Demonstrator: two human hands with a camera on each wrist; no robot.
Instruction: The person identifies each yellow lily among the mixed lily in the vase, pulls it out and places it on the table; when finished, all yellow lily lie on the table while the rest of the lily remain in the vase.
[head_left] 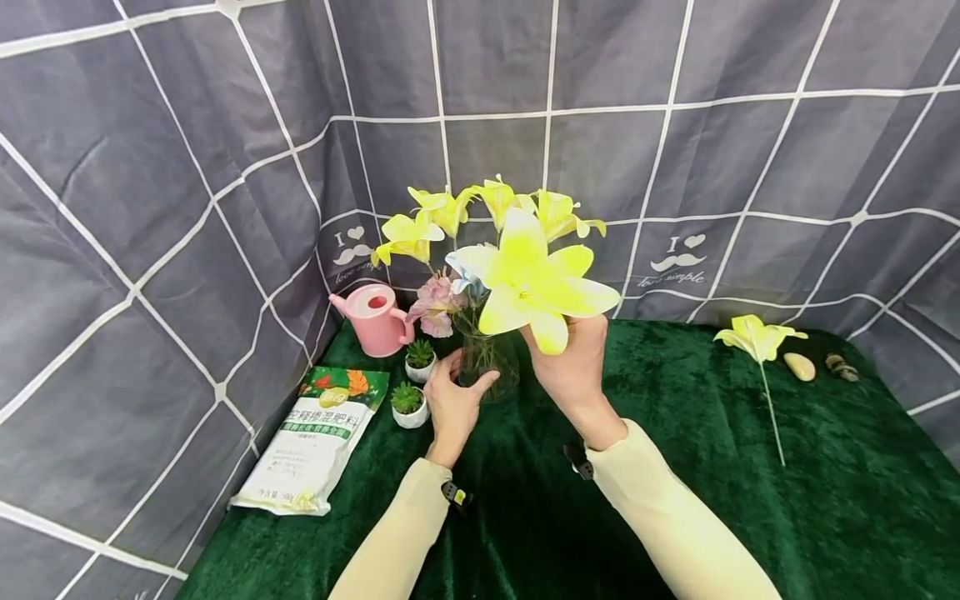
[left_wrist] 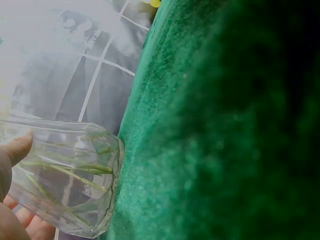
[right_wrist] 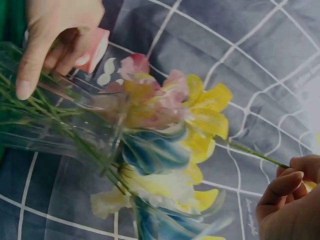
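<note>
A clear vase (head_left: 491,379) stands on the green cloth, with green stems (left_wrist: 75,172) inside it. My left hand (head_left: 452,404) holds its left side, thumb in front and fingers behind. Yellow lilies (head_left: 408,236), a pink flower (head_left: 437,307) and blue-and-white flowers (right_wrist: 155,150) rise from the vase mouth. To the right of the vase, my right hand (head_left: 573,362) pinches a thin green stem (right_wrist: 257,153) between thumb and fingers. A large yellow lily (head_left: 525,292) is in front of that hand and overlaps the bouquet in the head view.
Left of the vase are two potted succulents (head_left: 408,410), a pink watering can (head_left: 378,323) and a white-and-green fertilizer bag (head_left: 300,458). A single yellow lily (head_left: 759,337) lies at the right beside two stones (head_left: 799,367). Grey checked curtains (head_left: 607,58) hang behind and at left.
</note>
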